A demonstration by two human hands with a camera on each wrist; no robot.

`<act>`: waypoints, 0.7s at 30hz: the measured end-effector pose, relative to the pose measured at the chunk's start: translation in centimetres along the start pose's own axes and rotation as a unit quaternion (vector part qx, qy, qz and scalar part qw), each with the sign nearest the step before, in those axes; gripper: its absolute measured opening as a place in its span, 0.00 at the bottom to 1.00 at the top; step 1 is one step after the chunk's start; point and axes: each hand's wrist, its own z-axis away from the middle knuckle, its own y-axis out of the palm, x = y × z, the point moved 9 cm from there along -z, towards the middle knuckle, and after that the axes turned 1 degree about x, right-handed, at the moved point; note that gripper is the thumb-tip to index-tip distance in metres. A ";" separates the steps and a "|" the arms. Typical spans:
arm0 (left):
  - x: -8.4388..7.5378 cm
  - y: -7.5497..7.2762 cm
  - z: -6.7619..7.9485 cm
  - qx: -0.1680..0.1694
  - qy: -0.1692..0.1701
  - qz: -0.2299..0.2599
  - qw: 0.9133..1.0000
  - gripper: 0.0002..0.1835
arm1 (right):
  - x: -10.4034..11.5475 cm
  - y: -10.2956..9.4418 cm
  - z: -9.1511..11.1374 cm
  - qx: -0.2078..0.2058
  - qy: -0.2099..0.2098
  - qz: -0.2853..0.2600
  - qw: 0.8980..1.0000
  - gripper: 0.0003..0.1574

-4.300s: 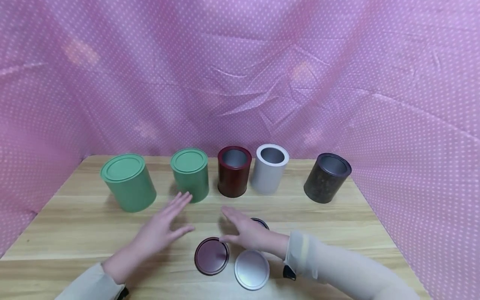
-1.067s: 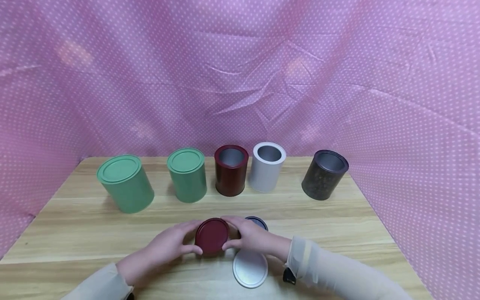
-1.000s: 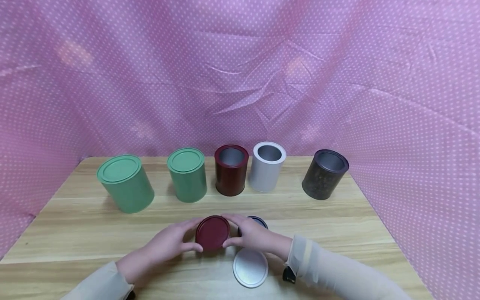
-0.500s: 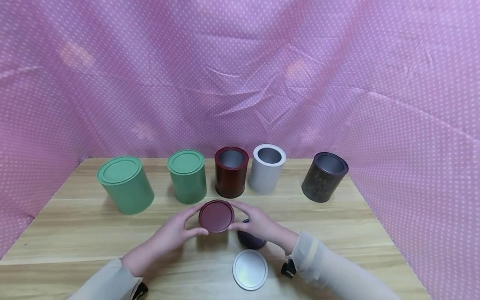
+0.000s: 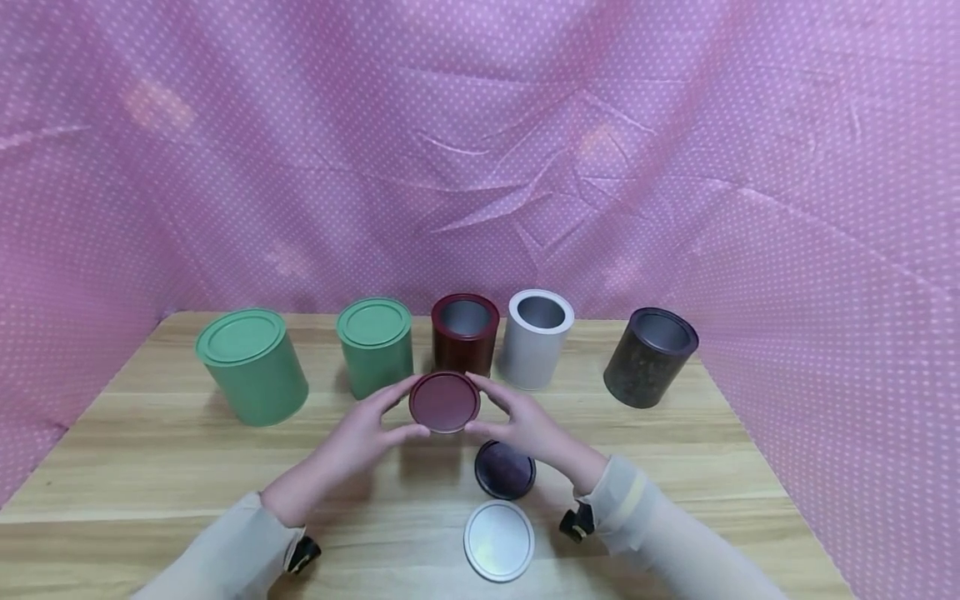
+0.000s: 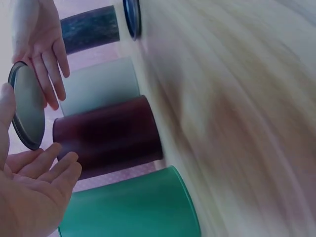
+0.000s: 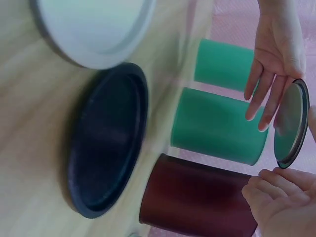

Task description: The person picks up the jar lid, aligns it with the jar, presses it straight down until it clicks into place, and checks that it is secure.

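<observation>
Between my two hands a dark red can lid (image 5: 445, 402) is held up off the table, just in front of the open dark red can (image 5: 463, 342). My left hand (image 5: 358, 435) pinches its left edge between thumb and fingers. On the opposite edge my right hand (image 5: 528, 429) grips it the same way. Both wrist views show the lid's metallic underside (image 6: 29, 106) raised clear of the wood. The can stands upright, its grey inside visible and its lower front partly hidden by the lid.
A white can (image 5: 532, 354) and a dark mottled can (image 5: 647, 362) stand open at the right. Two lidded green cans (image 5: 378, 362) are at the left. A black lid (image 5: 505, 471) and a white lid (image 5: 499, 542) lie on the wooden table (image 5: 150, 467). Pink dotted cloth (image 5: 480, 167) hangs behind.
Both hands came together on the dark red lid, lifted it from the table and carried it forward and slightly right toward the dark red can. The black lid is now uncovered by my right hand.
</observation>
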 end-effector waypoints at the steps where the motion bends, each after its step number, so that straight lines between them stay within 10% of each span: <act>1: 0.0 -0.1 -0.3 0.001 0.000 0.001 1.000 0.40 | 0.1 -0.2 -0.3 -0.004 -0.002 0.000 1.000 0.41; 21: -1.1 -3.0 -6.1 -0.030 -0.019 0.010 0.999 0.40 | 0.4 -4.2 -4.3 -0.095 0.047 0.048 0.993 0.45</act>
